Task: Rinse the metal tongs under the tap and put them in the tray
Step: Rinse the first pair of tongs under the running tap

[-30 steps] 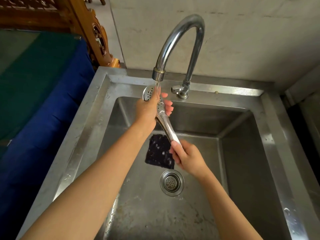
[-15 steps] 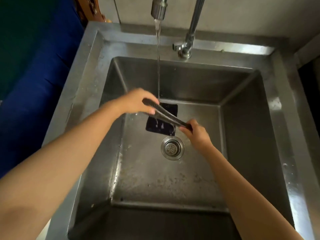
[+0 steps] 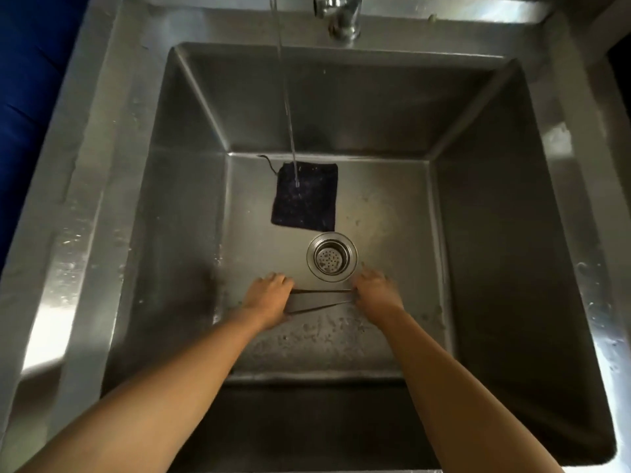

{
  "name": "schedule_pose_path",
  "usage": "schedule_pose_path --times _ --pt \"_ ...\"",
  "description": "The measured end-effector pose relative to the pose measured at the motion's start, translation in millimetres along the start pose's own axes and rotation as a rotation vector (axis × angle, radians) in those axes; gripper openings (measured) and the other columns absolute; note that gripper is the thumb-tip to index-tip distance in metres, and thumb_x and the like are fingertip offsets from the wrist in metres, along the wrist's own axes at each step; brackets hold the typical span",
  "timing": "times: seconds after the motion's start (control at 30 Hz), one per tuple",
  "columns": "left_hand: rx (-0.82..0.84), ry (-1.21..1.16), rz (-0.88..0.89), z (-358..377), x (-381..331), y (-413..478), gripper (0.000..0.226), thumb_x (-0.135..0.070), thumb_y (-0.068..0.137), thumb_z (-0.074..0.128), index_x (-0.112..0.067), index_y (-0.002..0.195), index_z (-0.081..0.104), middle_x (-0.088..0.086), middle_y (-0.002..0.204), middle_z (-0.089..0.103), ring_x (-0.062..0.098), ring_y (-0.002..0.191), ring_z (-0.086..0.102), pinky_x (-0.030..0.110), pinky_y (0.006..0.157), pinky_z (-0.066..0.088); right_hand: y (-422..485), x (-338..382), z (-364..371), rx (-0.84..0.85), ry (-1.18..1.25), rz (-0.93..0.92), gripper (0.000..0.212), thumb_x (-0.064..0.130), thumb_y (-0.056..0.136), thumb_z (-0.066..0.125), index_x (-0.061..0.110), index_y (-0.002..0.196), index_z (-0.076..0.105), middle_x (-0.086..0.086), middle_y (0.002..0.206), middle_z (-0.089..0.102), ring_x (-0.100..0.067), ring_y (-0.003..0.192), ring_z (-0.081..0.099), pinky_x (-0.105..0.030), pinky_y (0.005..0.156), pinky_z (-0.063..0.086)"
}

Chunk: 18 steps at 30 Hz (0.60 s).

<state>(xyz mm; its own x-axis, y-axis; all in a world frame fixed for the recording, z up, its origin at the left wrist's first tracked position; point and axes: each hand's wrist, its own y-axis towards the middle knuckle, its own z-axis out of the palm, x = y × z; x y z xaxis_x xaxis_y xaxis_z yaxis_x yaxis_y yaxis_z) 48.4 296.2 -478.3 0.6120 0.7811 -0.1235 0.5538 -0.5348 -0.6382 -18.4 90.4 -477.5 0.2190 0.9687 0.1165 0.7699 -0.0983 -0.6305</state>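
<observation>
The metal tongs (image 3: 321,300) lie level, low in the steel sink (image 3: 512,233), just in front of the drain (image 3: 332,256). My left hand (image 3: 268,298) holds their wide end and my right hand (image 3: 375,295) holds their joined end. The two arms of the tongs spread apart toward the left. A thin stream of water (image 3: 285,97) runs from the tap (image 3: 341,15) at the top edge and lands on a dark square cloth (image 3: 305,199), away from the tongs. No tray is in view.
The sink's wet rim (image 3: 78,233) runs along the left and right sides. A blue surface (image 3: 24,63) lies beyond the left rim. The near part of the basin floor is speckled with drops.
Both hands have carried the tongs down and toward me, out of the water stream, to just above the sink floor in front of the drain. The camera has tilted down.
</observation>
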Motion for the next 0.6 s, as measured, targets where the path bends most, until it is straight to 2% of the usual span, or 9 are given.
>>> schedule_pose_path --times 0.13,0.27,0.4,0.47,0.6 --pt "-0.017 0.011 0.032 14.9 -9.2 1.4 0.064 -0.039 0.076 0.069 -0.013 0.127 0.041 0.008 0.131 0.045 0.025 0.122 0.041 0.039 0.099 0.038 2.9 -6.9 9.2 0.016 0.012 0.014 0.030 0.018 0.091 0.049 0.009 0.119 0.050 -0.012 0.132 0.047 -0.027 0.125 0.036 -0.040 0.105 0.032" --pt "-0.036 0.030 0.028 23.0 -15.3 1.3 0.071 -0.042 0.074 0.071 -0.015 0.130 0.036 0.007 0.132 0.041 0.024 0.122 0.037 0.038 0.100 0.034 4.7 -7.6 19.1 0.042 0.009 0.034 0.030 0.015 0.091 0.047 0.008 0.119 0.049 -0.012 0.132 0.046 -0.027 0.125 0.037 -0.039 0.104 0.030" --pt "0.023 -0.058 -0.021 9.3 -17.0 -3.1 0.083 -0.062 0.071 0.063 -0.018 0.135 0.033 0.006 0.134 0.038 0.024 0.125 0.033 0.040 0.104 0.029 -1.2 -13.7 6.7 0.039 0.109 0.084 0.035 0.024 0.088 0.053 0.010 0.119 0.049 -0.011 0.129 0.049 -0.028 0.121 0.040 -0.039 0.100 0.036" --pt "0.006 -0.074 -0.048 -11.4 -20.4 -3.5 0.072 -0.066 0.078 0.050 -0.019 0.130 0.040 0.006 0.132 0.040 0.025 0.124 0.035 0.041 0.102 0.031 -9.5 -18.9 -12.9 0.029 0.211 0.117 0.036 0.025 0.088 0.052 0.010 0.121 0.049 -0.011 0.127 0.051 -0.028 0.118 0.044 -0.039 0.098 0.040" --pt "-0.074 -0.197 -0.055 -73.4 -40.9 3.1 0.039 -0.040 0.094 0.041 -0.016 0.124 0.051 0.009 0.131 0.051 0.027 0.122 0.042 0.041 0.099 0.039 -36.8 -37.2 -66.2 -0.066 0.460 0.166 0.040 0.029 0.091 0.049 0.016 0.129 0.045 -0.013 0.127 0.056 -0.032 0.117 0.050 -0.037 0.095 0.044"
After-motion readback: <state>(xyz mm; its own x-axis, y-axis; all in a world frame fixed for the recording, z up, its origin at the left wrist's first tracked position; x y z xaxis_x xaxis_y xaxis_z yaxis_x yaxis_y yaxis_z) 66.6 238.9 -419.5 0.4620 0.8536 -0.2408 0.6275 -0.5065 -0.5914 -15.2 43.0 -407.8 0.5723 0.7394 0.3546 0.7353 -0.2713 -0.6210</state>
